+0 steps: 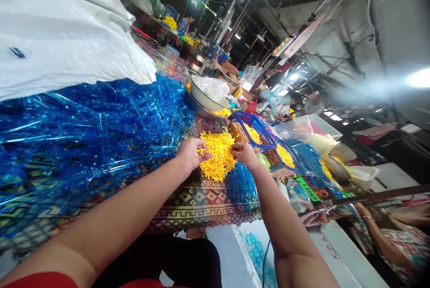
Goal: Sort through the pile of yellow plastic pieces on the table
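Note:
A heap of small yellow plastic pieces [217,156] lies on a patterned cloth [188,198]. At its left edge my left hand [191,152] is turned palm up, fingers half curled around a few of the yellow pieces. My right hand [245,154] is at the heap's right edge, with thumb and fingers pinched together. Whatever sits between those right fingertips is too small to make out. To the left spreads a big pile of shiny blue plastic pieces [101,131]. A smaller patch of blue pieces [241,185] lies below my right hand.
Behind the heap stand stacked bowls [204,95]. Blue baskets [251,129] with yellow pieces line the right. A white sack [67,32] bulges at upper left. A blue crate [307,160] lies farther right. Another person's arm [372,229] shows at lower right.

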`<state>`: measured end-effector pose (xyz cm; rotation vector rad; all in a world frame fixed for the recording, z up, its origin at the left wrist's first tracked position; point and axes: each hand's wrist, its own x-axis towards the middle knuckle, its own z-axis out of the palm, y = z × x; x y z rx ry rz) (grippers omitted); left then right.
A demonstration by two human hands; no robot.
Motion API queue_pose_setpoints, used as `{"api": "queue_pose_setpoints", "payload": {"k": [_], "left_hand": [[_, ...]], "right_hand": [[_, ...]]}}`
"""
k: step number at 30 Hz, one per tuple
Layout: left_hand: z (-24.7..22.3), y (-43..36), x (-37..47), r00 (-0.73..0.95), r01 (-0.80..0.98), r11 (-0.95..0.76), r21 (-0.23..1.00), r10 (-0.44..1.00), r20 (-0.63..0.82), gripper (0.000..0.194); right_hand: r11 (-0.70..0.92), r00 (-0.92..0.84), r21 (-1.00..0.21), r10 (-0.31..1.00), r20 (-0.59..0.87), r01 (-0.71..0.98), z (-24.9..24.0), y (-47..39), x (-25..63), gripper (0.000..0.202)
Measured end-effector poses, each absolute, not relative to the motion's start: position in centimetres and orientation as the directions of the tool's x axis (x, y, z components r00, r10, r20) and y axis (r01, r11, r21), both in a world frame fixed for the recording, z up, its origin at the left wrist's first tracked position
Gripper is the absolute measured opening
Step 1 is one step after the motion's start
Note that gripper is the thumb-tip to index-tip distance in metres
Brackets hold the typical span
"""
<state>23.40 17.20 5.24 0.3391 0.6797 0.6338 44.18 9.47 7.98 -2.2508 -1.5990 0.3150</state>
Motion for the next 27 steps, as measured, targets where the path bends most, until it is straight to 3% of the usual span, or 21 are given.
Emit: {"api": "queue_pose_setpoints", "payload": {"k": [4, 7, 11, 15, 21, 27], "left_hand": [[5.0, 16.9, 23.6, 0.658, -0.407, 0.783, 0.471, 0.609, -0.443, 0.003], [4.8, 16.6, 23.8, 0.678, -0.427, 0.79, 0.439, 0.601, -0.423, 0.01], [4.3, 16.1, 24.2, 0.731, -0.433, 0.833, 0.345, 0.549, -0.405, 0.033], [3.9, 16.0, 24.5, 0.73, -0.48, 0.83, 0.284, 0.557, -0.396, 0.026], [3.6, 16.0, 24.7, 0.745, -0.469, 0.848, 0.246, 0.529, -0.405, 0.023], [3.7, 15.5, 24.6, 0.786, -0.48, 0.845, 0.235, 0.533, -0.314, 0.03]], "right_hand": [[-0.326, 0.413, -0.72, 0.909, -0.06, 0.613, 8.7, 9.1, 43.6, 0.016], [-0.267, 0.377, -0.813, 0.924, -0.063, 0.518, 9.7, 9.5, 41.6, 0.021], [-0.202, 0.237, -0.836, 0.967, -0.089, 0.51, 11.0, 10.2, 37.8, 0.03], [-0.108, 0.114, -0.862, 0.992, -0.059, 0.494, 12.0, 10.2, 36.2, 0.032], [0.028, 0.225, -0.864, 0.961, 0.163, 0.503, 11.3, 9.6, 36.7, 0.03], [0.16, -0.002, -0.797, 0.981, 0.195, 0.583, 11.4, 9.7, 34.2, 0.029]]}}
